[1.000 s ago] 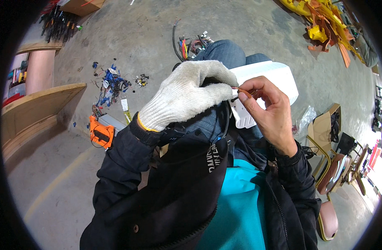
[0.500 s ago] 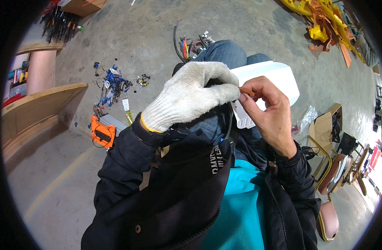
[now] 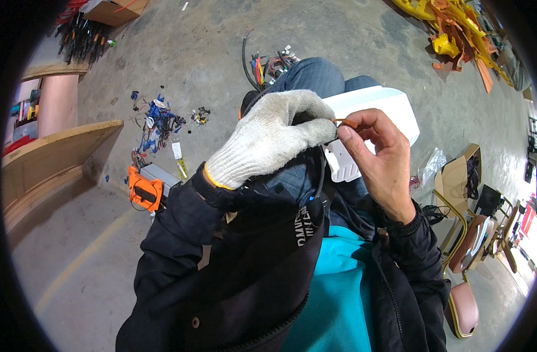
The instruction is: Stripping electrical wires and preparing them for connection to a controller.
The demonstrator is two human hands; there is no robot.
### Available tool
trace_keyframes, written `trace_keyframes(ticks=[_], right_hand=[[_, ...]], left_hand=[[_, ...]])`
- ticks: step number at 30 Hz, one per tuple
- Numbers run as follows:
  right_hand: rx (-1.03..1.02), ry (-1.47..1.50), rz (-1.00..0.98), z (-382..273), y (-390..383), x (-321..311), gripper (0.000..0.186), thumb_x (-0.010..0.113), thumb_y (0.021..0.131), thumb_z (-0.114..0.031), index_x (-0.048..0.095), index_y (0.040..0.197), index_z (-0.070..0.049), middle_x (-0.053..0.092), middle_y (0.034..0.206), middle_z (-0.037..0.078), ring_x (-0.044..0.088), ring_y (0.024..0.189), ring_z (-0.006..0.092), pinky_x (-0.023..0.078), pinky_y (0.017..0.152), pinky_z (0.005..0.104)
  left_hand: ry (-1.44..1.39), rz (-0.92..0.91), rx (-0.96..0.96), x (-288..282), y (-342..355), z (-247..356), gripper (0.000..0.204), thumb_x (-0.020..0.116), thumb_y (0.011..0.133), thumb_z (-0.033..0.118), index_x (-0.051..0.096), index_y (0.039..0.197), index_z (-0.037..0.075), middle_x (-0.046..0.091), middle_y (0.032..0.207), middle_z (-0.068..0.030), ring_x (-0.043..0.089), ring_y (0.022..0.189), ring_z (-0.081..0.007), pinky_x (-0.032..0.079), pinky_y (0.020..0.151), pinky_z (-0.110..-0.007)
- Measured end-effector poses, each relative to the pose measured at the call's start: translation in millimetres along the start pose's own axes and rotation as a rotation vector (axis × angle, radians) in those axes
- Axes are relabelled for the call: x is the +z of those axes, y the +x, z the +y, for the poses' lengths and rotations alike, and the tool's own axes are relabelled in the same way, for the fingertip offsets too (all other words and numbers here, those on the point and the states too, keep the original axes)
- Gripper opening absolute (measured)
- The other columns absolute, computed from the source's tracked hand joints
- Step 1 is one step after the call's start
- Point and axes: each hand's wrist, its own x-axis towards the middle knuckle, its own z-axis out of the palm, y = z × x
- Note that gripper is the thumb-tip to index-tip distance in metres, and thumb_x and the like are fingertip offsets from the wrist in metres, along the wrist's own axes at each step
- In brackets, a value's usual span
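Note:
My left hand [image 3: 274, 134], in a white knit glove with a yellow cuff edge, is closed over my lap, thumb and fingers pinched together. What it grips is hidden by the glove. Between the thumb and forefinger of my bare right hand [image 3: 381, 159] is a small orange-brown strip [image 3: 346, 122], whose thin end reaches the gloved fingertips. A white plastic cover [image 3: 394, 111] lies across my legs, beneath the right hand and partly hidden by it. From below the left hand a dark cable [image 3: 323, 176] runs down toward my jacket.
On the floor, bundled wires [image 3: 273, 67] lie beyond my knees. To the left are blue connector scraps [image 3: 158, 120], an orange tool-like object [image 3: 144, 189] and a wooden board [image 3: 63, 149]. Yellow and orange plastic pieces [image 3: 450, 44] fill the far right; a cardboard box [image 3: 456, 176] and chairs [image 3: 463, 302] stand nearer.
The orange-brown strip has turned slightly between the fingers, and its thin end now shows by the glove. Both hands stay close together, with only slight shifts.

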Motion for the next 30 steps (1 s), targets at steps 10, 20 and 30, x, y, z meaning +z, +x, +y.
trace_keyframes(ticks=[10,20,30], right_hand=[[0.154,0.329,0.001,-7,10,-8,0.019,0.066,0.101,-0.015,0.066,0.11,0.002,0.072,0.096,0.006,0.066,0.085,0.0113,0.052,0.078,0.0245],[0.218,0.089,-0.121,-4,30,-17,0.02,0.074,0.097,-0.017,0.072,0.104,0.002,0.07,0.087,0.0,0.06,0.078,0.0054,0.049,0.07,0.023],[0.3,0.314,-0.093,8,25,-11,0.013,0.071,0.097,-0.012,0.071,0.101,0.0,0.067,0.085,-0.002,0.056,0.076,0.004,0.045,0.066,0.0215]], left_hand=[[-0.084,0.078,-0.035,3,10,-9,0.029,0.072,0.095,0.026,0.072,0.108,0.0,0.067,0.085,-0.0014,0.059,0.073,-0.0079,0.048,0.066,-0.024],[-0.079,0.038,-0.046,7,16,-10,0.031,0.072,0.095,0.031,0.073,0.102,0.001,0.066,0.082,-0.0008,0.058,0.07,-0.0081,0.047,0.066,-0.025],[-0.086,0.01,-0.062,6,15,-9,0.028,0.072,0.095,0.03,0.073,0.1,0.002,0.068,0.083,-0.0009,0.059,0.071,-0.0078,0.048,0.066,-0.025]])
